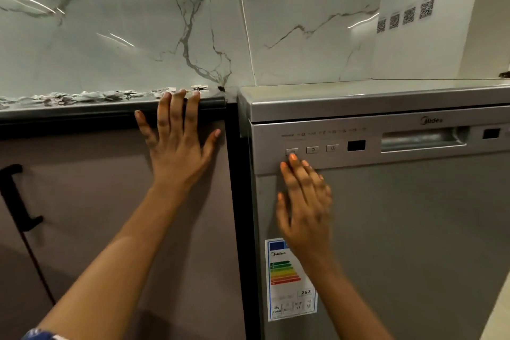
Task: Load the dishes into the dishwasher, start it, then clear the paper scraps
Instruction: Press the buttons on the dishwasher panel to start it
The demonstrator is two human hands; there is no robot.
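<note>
The silver dishwasher (408, 229) stands at the right with its door closed. My right hand (303, 201) is open against its front, a fingertip just below the leftmost button (292, 151) of the control panel. Torn paper scraps (91, 96) lie in a row along the countertop edge at the left. My left hand (176, 143) rests flat and open on the cabinet front, fingertips reaching the counter's edge beside the scraps. No dishes are in sight.
A brown cabinet door with a black handle (16, 196) fills the lower left. A plug and white cable (247, 36) run down the marble wall behind the dishwasher. An energy label (289, 281) is stuck on the dishwasher door.
</note>
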